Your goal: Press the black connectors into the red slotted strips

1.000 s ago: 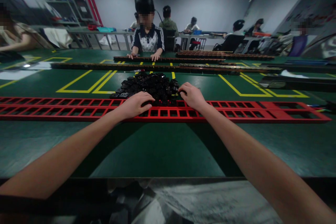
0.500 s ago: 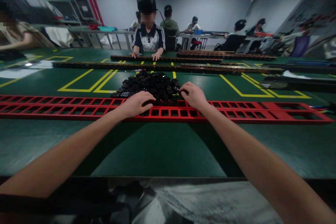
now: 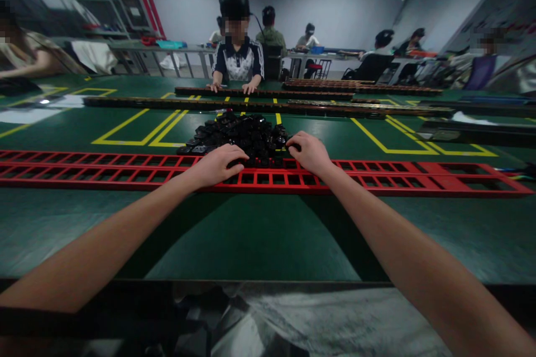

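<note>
- Left hand [image 3: 218, 164] lay palm down on the far rail of the long red frame [image 3: 377, 177], fingers curled at the near left edge of the pile of black parts [image 3: 240, 133]. Whether a part was pinched under the fingers could not be told.
- Right hand [image 3: 309, 152] lay on the same rail, fingers bent into the near right edge of the pile; thumb and forefinger were close together, and a grip on a part could not be confirmed.
- Pile of black parts sat at the middle of the green desk [image 3: 259, 240], just beyond the red frame and touching its far rail, between the two hands.
- Red frame ran left to right across the desk, with open rectangular cells along its length.
- Yellow lines [image 3: 138, 133] were marked on the desk beyond the frame.
- Long dark strips [image 3: 268, 106] lay farther off; a person [image 3: 238, 61] across the desk had both hands on one.
</note>
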Demonstrator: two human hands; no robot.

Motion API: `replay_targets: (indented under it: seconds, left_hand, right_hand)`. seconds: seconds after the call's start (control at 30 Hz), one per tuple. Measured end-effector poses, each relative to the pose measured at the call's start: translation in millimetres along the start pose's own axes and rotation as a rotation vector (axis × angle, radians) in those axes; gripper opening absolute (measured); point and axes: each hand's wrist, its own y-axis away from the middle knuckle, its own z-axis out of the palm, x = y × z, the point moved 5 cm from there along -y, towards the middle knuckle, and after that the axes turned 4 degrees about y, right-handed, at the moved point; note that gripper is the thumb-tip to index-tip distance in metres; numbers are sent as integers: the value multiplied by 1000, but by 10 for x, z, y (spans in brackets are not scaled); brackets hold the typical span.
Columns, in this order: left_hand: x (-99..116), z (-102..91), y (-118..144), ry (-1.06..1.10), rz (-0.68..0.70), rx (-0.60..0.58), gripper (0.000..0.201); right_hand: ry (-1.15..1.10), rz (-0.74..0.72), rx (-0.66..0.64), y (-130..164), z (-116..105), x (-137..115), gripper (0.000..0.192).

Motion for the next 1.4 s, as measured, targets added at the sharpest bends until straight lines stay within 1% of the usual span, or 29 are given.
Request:
replay_targets:
  seconds: [0.07, 0.13, 0.2, 0.3, 0.37, 0.5, 0.63, 0.87, 1.07, 1.27, 1.4]
  left_hand:
    - [-6, 4, 4, -5, -4, -5, 30]
    - [-8, 2, 7, -5, -7, -4, 29]
    - [-4, -5, 8, -1, -3, 4, 29]
    - [4, -11, 6, 3, 6, 9, 29]
    - [3, -9, 5, 1, 9, 7, 29]
    - [-12, 3, 6, -1, 4, 0, 28]
    - [-11, 3, 12, -3, 3, 8, 29]
    - [-20, 5, 8, 0, -1, 4, 30]
    - [-16, 3, 15, 20, -6, 9, 30]
    - [2, 2, 7, 2, 6, 4, 30]
    - [-13, 5, 3, 11, -11, 4, 30]
  right_hand:
    - [-133, 35, 36, -15, -10, 43, 20]
    - [-306, 113, 80, -34, -18, 126, 26]
    - [-479, 181, 80, -51, -7, 203, 25]
    - [-673, 230, -23, -60, 30, 239, 28]
    - [-732, 236, -100, -47, 38, 211, 32]
    - [-689, 171, -215, -6, 28, 107, 31]
    - [-611, 110, -256, 8, 29, 54, 30]
    - [-576, 72, -262, -5, 39, 29, 26]
    - [-564, 72, -307, 3, 62, 12, 27]
    - [-558, 67, -275, -8, 69, 25, 27]
    - [-558, 61, -234, -15, 45, 15, 25]
